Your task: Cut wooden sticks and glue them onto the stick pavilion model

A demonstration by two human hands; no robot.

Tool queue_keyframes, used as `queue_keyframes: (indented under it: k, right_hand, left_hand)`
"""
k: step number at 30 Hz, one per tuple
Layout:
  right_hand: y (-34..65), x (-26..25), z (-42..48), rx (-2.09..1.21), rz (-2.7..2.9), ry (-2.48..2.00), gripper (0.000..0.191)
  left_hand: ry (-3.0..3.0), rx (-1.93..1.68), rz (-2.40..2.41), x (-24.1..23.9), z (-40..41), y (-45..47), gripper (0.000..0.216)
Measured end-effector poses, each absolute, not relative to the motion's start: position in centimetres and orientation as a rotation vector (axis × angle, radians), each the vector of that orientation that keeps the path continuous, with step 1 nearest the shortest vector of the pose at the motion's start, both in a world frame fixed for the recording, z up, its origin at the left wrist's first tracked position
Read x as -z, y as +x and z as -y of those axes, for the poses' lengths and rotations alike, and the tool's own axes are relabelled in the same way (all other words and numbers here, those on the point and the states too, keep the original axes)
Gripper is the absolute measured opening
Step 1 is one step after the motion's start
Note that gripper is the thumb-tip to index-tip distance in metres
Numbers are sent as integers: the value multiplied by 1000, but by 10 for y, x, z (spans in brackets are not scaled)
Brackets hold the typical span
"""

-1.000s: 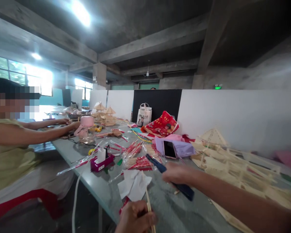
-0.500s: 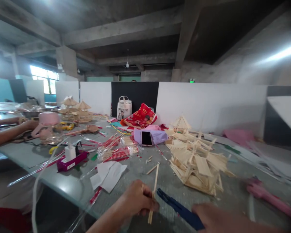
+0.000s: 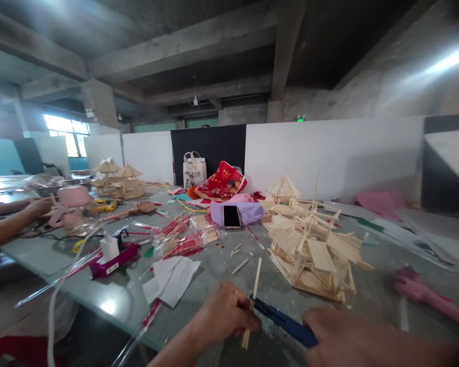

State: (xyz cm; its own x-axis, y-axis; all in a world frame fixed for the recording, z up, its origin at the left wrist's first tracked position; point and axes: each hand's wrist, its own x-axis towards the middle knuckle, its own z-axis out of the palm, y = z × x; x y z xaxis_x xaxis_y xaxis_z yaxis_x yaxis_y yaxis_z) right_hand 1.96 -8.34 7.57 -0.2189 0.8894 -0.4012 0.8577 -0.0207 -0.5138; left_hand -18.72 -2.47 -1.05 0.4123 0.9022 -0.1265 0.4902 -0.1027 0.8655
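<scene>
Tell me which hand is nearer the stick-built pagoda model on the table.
Right. The right hand is just in front of the stick-built pagoda model, at its near edge. The left hand is farther off, to the model's left, gripping thin wooden sticks.

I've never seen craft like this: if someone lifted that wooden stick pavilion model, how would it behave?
The wooden stick pavilion model probably feels light for its size, being mostly thin sticks and gaps. It looks fragile, with thin sticks jutting from the top. Its lopsided shape might tip if pushed.

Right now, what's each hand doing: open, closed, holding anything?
Left hand: closed, holding wooden sticks.
Right hand: closed on a blue tool.
</scene>
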Motion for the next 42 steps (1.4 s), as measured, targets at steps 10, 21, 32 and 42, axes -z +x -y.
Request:
queue_keyframes:
  k: [10, 21, 32, 42]
  right_hand:
    - [29, -52, 72, -1248, 2232, -1985, 12]
    - [21, -64, 69, -1272, 2242, -2039, 10]
    - [39, -58, 74, -1183, 2243, -2024, 13]
    - [50, -50, 81, -1434, 1999, -1883, 11]
  left_hand:
    - [1716, -523, -1223, 10, 21, -185, 21]
    - [1620, -509, -1115, 8, 13, -185, 21]
    - [1573, -500, -1147, 3, 12, -193, 24]
    - [1801, -806, -1387, 13, 6, -200, 24]
